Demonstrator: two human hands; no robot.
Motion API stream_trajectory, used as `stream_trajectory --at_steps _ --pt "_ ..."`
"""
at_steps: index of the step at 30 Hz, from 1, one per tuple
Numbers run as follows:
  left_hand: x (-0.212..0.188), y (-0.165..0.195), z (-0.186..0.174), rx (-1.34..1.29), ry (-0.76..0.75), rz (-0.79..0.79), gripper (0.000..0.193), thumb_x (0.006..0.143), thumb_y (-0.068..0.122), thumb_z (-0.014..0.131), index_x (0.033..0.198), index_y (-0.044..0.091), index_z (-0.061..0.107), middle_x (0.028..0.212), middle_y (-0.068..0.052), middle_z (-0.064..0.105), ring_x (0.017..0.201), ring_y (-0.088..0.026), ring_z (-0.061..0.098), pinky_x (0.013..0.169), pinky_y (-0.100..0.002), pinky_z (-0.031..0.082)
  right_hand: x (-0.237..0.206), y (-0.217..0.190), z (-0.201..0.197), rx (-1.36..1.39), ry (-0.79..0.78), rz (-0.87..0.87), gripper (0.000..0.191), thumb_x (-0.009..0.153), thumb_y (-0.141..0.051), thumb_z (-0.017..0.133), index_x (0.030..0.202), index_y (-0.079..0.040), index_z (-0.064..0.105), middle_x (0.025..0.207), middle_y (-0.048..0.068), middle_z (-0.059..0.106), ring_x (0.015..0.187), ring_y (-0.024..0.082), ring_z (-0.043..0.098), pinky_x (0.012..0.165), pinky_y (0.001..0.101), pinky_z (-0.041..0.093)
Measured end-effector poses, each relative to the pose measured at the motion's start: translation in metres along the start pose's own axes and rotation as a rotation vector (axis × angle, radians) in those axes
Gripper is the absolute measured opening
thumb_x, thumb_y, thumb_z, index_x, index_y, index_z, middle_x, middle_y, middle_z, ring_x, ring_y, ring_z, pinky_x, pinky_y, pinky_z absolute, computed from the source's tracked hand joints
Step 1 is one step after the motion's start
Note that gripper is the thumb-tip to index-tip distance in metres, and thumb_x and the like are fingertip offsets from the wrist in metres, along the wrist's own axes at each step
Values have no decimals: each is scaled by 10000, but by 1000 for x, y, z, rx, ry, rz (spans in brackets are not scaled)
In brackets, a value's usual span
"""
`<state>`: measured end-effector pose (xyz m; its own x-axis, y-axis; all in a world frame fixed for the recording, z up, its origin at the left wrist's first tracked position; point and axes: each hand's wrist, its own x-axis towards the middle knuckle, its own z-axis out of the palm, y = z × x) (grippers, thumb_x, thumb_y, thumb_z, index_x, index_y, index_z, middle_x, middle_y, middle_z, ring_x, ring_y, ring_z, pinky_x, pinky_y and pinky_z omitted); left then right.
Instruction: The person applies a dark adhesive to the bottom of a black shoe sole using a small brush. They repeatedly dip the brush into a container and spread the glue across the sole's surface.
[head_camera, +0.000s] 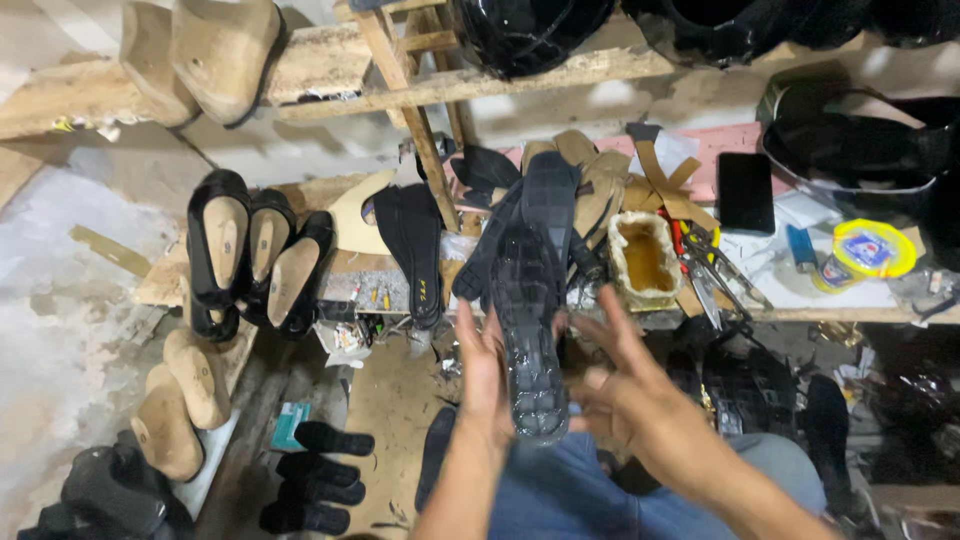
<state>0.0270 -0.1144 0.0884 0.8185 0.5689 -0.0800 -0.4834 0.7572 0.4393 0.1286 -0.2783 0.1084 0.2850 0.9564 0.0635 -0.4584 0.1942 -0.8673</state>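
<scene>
black rubber sole rests in the left hand's grip, right hand spread open beside it.

Lit evenly from above, fairly bright on the pale wall at left. Dim and murky at far right and bottom corners. Glare on the glossy black helmet. Slightly blurred right hand; wide-angle bending at edges.

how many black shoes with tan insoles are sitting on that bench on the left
3, side by side on the wooden bench: left shoe, middle shoe, right shoe. Another may be hidden beneath the left one.
</scene>
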Motion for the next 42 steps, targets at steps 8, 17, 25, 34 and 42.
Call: stream_trajectory --at_steps 8,17,25,34,42 --pt "-13 -23 10 -439 -263 -139 725 1057 651 298 1552 137 420 1324 -152 640 1048 -364 694 856 -446 611 28 -45 3 -1781 159 -195 937 709 89 577 1495 -417 516 1624 48 310 1361 376 351 1072 530 320" --pt "-21 -9 32 -574 -432 -182 760 1117 638 316 1623 71 346 1449 -202 562 1220 -363 621 1048 -502 539 28 -54 -13 -1826 -4 -488 877 631 16 623 1338 -500 581 1628 44 303 1419 438 244 1086 596 177" --pt "-26 2 34 -594 -524 -192 763 1130 642 323 1654 86 321 1540 -203 497 1313 -380 580 1135 -524 494 21 -57 0 -1937 -144 -412 1051 591 108 638 1339 -627 591 1663 -20 250 1488 398 190 1121 622 137" --pt "-33 2 49 -733 -543 -237 809 1136 670 322 1678 73 261 1608 -225 427 1447 -390 467 1238 -553 353 23 -71 1 -1900 47 -550 984 651 189 628 1312 -538 589 1641 24 263 1486 369 149 1136 525 143" --pt "-43 6 65 -771 -534 -217 814 1144 665 326 1695 72 249 1620 -243 386 1450 -417 435 1216 -589 383 21 -80 13 -1977 -14 -503 1104 596 229 607 1358 -569 606 1598 8 287 1452 362 168 1124 507 138"
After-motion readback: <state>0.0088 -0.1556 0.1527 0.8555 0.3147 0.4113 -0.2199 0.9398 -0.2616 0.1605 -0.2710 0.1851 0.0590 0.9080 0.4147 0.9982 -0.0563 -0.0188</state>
